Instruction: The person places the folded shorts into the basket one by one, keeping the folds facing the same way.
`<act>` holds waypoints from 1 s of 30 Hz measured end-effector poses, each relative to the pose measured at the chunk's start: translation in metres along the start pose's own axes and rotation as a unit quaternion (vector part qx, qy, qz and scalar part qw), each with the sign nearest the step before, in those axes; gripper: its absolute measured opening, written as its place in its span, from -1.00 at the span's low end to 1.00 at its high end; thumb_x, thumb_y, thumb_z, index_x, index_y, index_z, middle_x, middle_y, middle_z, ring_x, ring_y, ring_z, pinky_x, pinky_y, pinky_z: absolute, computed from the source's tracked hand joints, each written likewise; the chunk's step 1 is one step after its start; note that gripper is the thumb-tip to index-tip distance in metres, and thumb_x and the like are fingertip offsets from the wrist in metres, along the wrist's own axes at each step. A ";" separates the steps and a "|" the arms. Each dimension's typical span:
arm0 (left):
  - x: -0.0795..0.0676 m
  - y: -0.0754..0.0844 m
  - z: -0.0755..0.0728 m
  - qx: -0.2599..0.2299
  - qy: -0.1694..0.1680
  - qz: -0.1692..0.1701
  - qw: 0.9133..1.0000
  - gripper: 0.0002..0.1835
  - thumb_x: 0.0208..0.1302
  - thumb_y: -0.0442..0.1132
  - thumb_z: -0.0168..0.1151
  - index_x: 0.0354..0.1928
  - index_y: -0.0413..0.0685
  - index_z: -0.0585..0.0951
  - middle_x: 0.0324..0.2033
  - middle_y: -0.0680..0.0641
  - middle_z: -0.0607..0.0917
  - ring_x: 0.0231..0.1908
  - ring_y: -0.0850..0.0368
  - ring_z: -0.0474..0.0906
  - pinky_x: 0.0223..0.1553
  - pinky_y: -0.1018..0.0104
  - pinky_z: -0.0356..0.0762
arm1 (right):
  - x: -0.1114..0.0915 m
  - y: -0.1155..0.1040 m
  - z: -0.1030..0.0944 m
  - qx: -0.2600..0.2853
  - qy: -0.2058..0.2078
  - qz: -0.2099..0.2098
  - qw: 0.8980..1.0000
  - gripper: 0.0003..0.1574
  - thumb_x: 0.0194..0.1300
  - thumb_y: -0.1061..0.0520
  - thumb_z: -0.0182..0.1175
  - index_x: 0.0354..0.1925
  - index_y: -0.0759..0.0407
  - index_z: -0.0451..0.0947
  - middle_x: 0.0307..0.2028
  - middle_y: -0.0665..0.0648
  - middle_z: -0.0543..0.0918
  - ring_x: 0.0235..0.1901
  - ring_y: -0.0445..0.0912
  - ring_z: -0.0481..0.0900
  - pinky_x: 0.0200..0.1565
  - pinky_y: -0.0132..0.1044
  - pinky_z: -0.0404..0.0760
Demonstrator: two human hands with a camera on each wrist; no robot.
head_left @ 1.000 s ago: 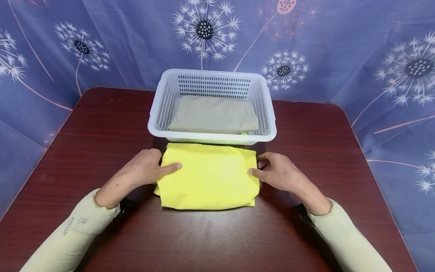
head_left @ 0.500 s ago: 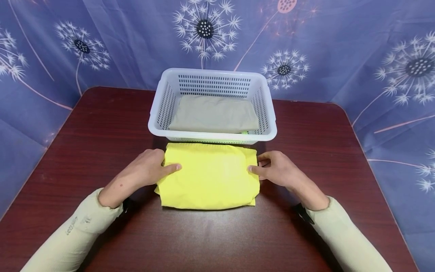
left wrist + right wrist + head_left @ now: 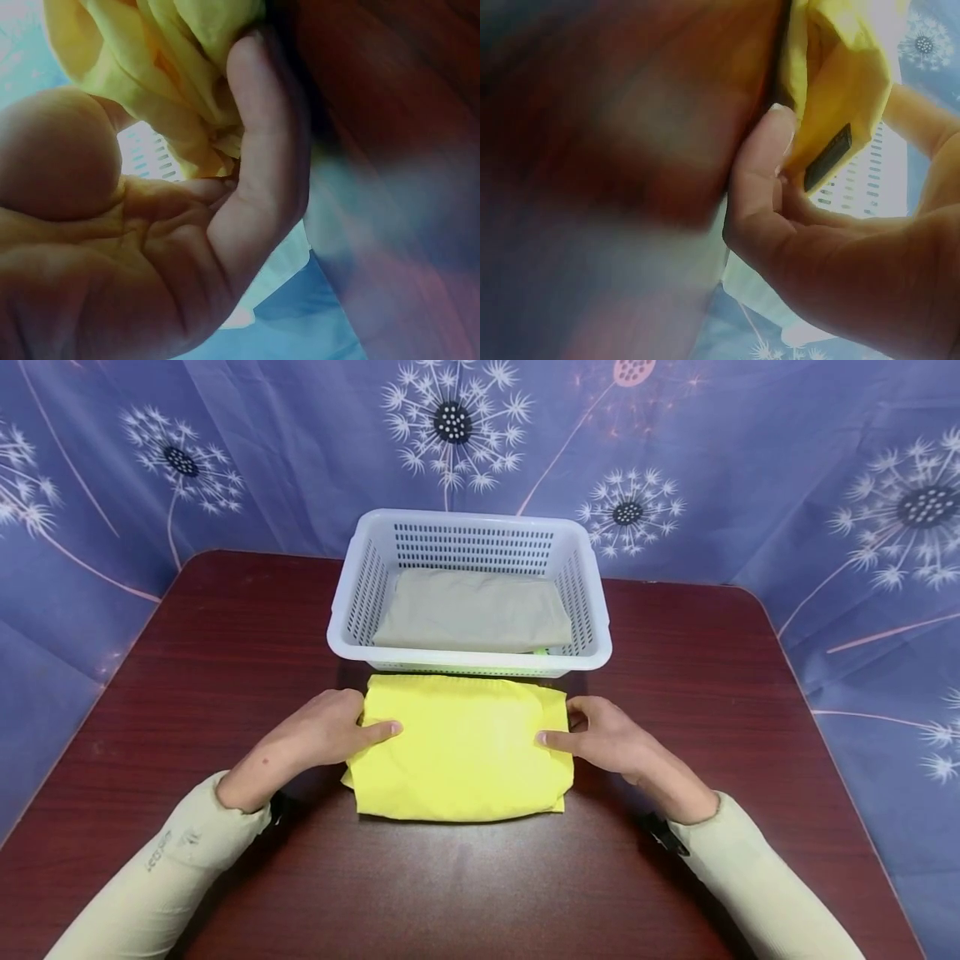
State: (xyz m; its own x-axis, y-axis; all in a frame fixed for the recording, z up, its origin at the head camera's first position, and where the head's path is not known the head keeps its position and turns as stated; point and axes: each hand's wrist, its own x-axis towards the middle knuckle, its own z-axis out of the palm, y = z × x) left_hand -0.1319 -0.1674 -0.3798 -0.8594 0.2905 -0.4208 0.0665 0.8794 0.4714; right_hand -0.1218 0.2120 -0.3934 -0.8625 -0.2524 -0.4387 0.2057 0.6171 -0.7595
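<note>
A folded yellow garment (image 3: 457, 760) lies flat on the table in front of the basket. At its left edge my left hand (image 3: 322, 731) grips the layers, thumb on top and fingers tucked under the side. My right hand (image 3: 615, 739) holds the right edge the same way, its thumb pressing the upper face. In the left wrist view, bunched yellow folds (image 3: 172, 67) sit between thumb and curled fingers. The right wrist view shows a small dark label (image 3: 828, 157) on the cloth near the right fingers. Most fingertips are hidden beneath the garment in the head view.
Just behind the garment stands a white perforated plastic basket (image 3: 468, 658). Inside it lies a folded grey-beige cloth (image 3: 472, 610), with a bit of bright green (image 3: 542, 652) at its front. A blue dandelion-print curtain (image 3: 300, 443) hangs around the dark red wooden table (image 3: 465, 893).
The right thumb has slid slightly inward over the garment's top. My left hand has shifted a touch to the right, while garment and basket stay in place.
</note>
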 end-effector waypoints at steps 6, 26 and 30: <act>0.001 0.000 0.001 0.003 -0.004 -0.009 1.000 -0.38 0.43 0.23 0.31 -0.65 0.01 0.38 -0.73 0.09 0.31 -0.66 0.19 0.26 -0.53 0.28 0.33 | 0.001 0.000 0.003 0.023 -0.019 -0.022 0.999 -0.33 0.37 0.03 0.45 0.26 0.40 0.52 -0.04 0.23 0.72 -0.16 -0.05 0.70 -0.06 -0.23 0.64; -0.002 0.000 0.000 -0.036 0.016 -0.010 0.999 -0.31 0.24 0.40 0.40 -0.54 -0.06 0.41 -0.65 0.02 0.41 -0.61 0.12 0.33 -0.52 0.23 0.33 | -0.001 0.000 0.004 0.063 -0.017 -0.028 0.997 -0.44 0.35 0.17 0.41 0.23 0.37 0.54 -0.07 0.21 0.74 -0.20 -0.07 0.73 -0.08 -0.27 0.71; 0.000 -0.003 -0.002 -0.043 0.001 -0.018 0.999 -0.29 0.20 0.43 0.41 -0.47 -0.09 0.44 -0.61 -0.01 0.44 -0.59 0.10 0.37 -0.50 0.22 0.37 | -0.001 0.001 0.005 0.095 -0.035 -0.036 0.994 -0.47 0.36 0.22 0.38 0.21 0.42 0.51 -0.12 0.22 0.75 -0.22 -0.07 0.75 -0.11 -0.26 0.73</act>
State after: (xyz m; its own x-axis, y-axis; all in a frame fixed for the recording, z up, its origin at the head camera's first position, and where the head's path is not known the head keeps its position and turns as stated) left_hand -0.1334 -0.1703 -0.3798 -0.8616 0.2586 -0.4367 -0.0083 0.8531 0.5216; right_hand -0.1188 0.2092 -0.3963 -0.8451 -0.3465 -0.4072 0.2340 0.4451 -0.8644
